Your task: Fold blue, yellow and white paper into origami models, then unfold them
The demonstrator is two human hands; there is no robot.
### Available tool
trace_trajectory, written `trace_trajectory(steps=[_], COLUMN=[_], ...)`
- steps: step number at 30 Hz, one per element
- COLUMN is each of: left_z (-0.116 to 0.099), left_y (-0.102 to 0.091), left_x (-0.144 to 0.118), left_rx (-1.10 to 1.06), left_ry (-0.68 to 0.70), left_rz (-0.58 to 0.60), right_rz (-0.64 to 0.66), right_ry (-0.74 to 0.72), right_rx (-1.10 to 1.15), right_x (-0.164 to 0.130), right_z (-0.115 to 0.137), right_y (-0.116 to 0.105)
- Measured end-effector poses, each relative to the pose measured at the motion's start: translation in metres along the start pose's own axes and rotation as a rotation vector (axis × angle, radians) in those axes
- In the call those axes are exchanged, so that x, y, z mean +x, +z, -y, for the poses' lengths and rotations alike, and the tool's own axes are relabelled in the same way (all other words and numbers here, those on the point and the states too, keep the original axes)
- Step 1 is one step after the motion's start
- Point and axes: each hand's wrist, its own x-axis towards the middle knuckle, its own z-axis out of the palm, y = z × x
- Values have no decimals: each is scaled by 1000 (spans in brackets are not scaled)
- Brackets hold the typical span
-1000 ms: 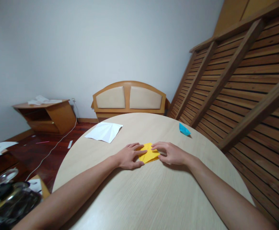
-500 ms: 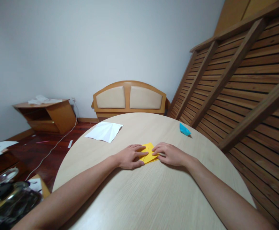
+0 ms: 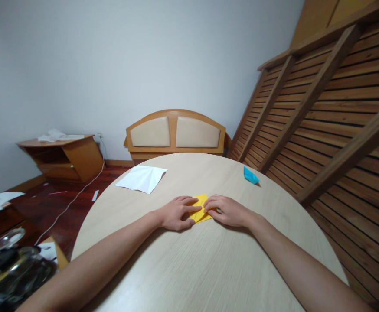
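Observation:
A folded piece of yellow paper (image 3: 201, 216) lies on the round table in front of me. My left hand (image 3: 178, 213) rests flat with fingers spread, pressing the paper's left side against the tabletop. On the opposite side, my right hand (image 3: 227, 210) has its fingers curled and closed on the right part of the paper, where a flap is bent over. Both hands cover much of the sheet's left and right edges, so its full outline is hidden.
A creased white sheet (image 3: 142, 179) lies at the table's far left, and a small blue folded-paper piece (image 3: 250, 175) sits at the far right. Beyond the pale round table (image 3: 205, 277) stands a headboard (image 3: 176, 113). Wooden slats (image 3: 335, 99) lean along the right.
My right hand has shifted slightly left over the yellow paper, bringing its right flap inward. The left hand stays in place.

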Motion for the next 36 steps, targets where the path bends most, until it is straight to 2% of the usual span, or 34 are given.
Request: trace_trajectory(steps=[7,12,18,30,36], left_z=[0,-2,-2,-8,-12], left_y=[0,-1,0,-7,-11], left_x=[-1,-1,-1,1,1], left_rx=[2,-18,-19,-34,-26], left_ry=[35,63,71,94,178], left_rz=[11,0,-24,-39,-41], right_rz=[-6,-61,-119,-176,-131], right_ry=[123,198,282,238,286], right_rx=[-22,22,-37,-140,-158], right_x=[2,3,4,5,2], right_z=[2,-2,-8,-19,-22], right_y=[0,6,16,29,33])
